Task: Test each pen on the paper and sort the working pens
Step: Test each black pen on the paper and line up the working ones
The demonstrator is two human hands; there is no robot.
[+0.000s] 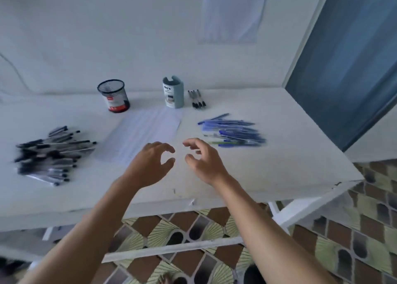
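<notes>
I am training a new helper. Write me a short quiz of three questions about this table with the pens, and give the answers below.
1. True or false: the left hand holds a pen.
2. What colour are most pens on the same side of the paper as the right hand? A) black B) blue C) red
3. Fill in: the mesh cup stands to the ___ of the grey holder.
Key: 1 false, both hands hold nothing. 2 B, the blue pens. 3 left.
</notes>
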